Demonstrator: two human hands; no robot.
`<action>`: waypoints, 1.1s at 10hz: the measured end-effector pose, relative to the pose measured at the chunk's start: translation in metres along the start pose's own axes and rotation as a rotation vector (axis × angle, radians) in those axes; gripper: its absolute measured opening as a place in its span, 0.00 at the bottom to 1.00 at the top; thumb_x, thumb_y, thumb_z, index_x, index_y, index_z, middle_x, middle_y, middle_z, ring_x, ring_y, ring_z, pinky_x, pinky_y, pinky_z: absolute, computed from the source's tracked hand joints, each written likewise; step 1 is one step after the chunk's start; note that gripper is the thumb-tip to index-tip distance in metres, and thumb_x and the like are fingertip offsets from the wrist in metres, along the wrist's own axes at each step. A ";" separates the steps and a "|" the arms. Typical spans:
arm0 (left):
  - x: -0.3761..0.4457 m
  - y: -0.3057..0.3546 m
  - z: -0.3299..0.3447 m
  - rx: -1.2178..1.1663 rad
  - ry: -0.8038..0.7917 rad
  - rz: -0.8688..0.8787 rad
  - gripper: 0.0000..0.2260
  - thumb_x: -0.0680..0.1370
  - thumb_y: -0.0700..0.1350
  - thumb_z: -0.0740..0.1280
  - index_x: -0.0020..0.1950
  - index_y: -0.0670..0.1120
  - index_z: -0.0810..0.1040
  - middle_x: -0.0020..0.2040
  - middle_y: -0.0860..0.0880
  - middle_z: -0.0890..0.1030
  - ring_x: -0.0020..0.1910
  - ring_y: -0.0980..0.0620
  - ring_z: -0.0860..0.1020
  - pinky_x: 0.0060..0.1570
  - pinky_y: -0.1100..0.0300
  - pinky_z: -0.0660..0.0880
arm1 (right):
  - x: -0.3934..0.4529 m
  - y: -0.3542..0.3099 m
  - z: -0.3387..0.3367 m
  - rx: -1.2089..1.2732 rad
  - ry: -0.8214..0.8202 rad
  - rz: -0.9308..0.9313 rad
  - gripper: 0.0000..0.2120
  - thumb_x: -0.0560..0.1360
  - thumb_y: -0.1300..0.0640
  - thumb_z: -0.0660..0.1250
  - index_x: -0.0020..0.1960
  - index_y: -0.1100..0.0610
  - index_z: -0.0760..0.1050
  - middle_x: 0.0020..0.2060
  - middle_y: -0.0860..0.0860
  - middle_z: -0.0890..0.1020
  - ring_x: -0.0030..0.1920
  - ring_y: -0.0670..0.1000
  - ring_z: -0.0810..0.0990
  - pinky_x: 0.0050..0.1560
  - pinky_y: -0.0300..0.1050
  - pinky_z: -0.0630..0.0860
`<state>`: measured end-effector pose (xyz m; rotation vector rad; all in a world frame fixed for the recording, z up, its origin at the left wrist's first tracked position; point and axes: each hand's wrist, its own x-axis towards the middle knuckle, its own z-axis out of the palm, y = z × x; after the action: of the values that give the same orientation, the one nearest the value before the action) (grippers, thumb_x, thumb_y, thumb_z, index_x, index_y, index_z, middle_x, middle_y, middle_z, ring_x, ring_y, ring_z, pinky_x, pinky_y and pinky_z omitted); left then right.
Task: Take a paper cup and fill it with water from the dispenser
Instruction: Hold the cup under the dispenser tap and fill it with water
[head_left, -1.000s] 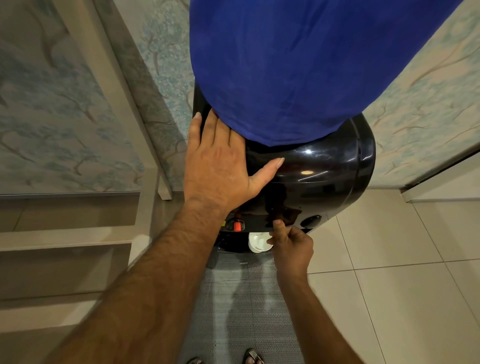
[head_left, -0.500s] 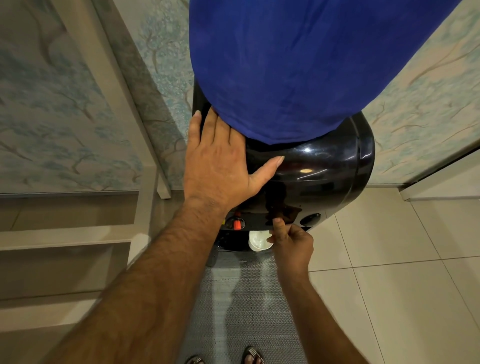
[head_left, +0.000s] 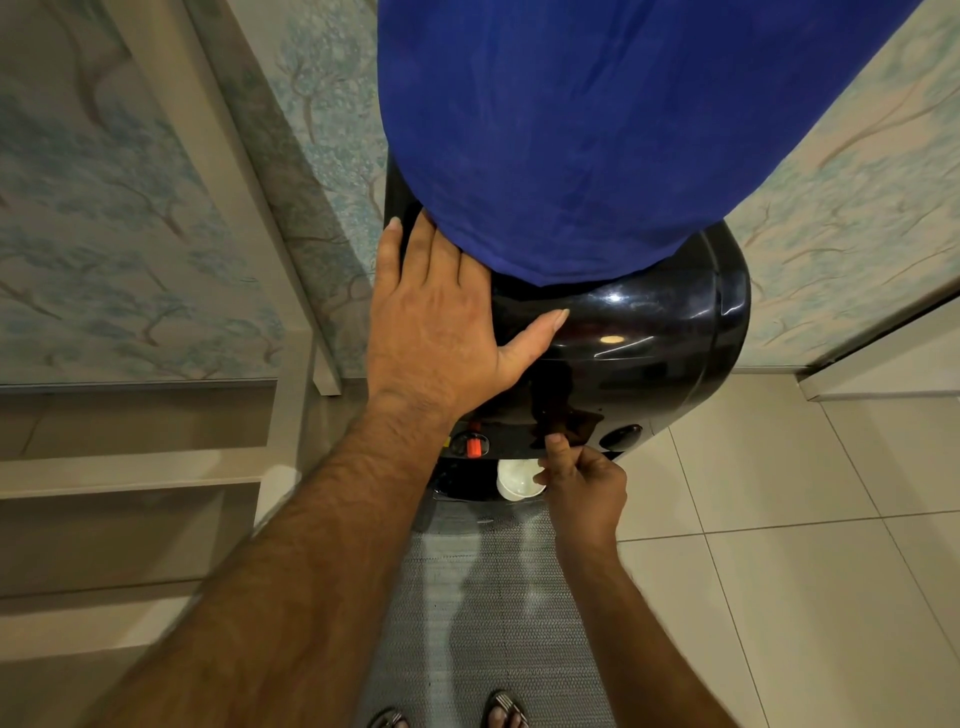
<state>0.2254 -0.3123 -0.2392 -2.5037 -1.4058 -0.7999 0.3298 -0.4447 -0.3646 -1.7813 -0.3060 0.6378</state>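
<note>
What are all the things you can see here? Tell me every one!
water dispenser: 1, shiny black, middle, against the wall
cover: 1, blue cloth, over the big bottle on top of the dispenser
paper cup: 1, white, under the dispenser's front
tap: 1, red-orange, left of the cup
mat: 1, grey, on the floor in front
floor tiles: many, pale beige, right
wallpaper: blue trees, both sides
left hand: 1, flat on the dispenser's top
right hand: 1, at the cup, thumb up against the dispenser
feet: 2, in sandals, bottom edge

Black dispenser (head_left: 649, 332), blue cover (head_left: 571, 130), white cup (head_left: 517, 478), grey mat (head_left: 493, 597).
</note>
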 end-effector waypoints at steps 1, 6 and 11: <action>0.000 0.000 0.000 -0.003 -0.002 0.000 0.44 0.76 0.74 0.56 0.75 0.38 0.68 0.75 0.37 0.71 0.77 0.39 0.66 0.79 0.41 0.57 | 0.000 -0.001 0.000 0.004 -0.002 0.002 0.17 0.76 0.53 0.72 0.30 0.57 0.78 0.22 0.48 0.81 0.27 0.45 0.80 0.45 0.49 0.79; -0.001 0.000 0.001 -0.001 0.001 -0.002 0.43 0.76 0.74 0.55 0.74 0.38 0.69 0.74 0.37 0.71 0.77 0.39 0.66 0.78 0.41 0.57 | 0.000 -0.001 0.001 -0.004 0.003 0.015 0.18 0.76 0.52 0.72 0.29 0.56 0.77 0.22 0.48 0.81 0.26 0.45 0.79 0.45 0.51 0.80; -0.001 0.000 -0.003 0.014 -0.031 -0.003 0.44 0.76 0.74 0.54 0.76 0.38 0.67 0.76 0.37 0.70 0.77 0.39 0.65 0.79 0.42 0.55 | -0.005 -0.006 0.002 -0.056 0.019 0.021 0.17 0.77 0.52 0.71 0.32 0.58 0.78 0.27 0.54 0.82 0.32 0.51 0.80 0.47 0.51 0.79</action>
<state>0.2243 -0.3142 -0.2369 -2.5141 -1.4203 -0.7526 0.3253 -0.4442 -0.3577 -1.8449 -0.2946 0.6327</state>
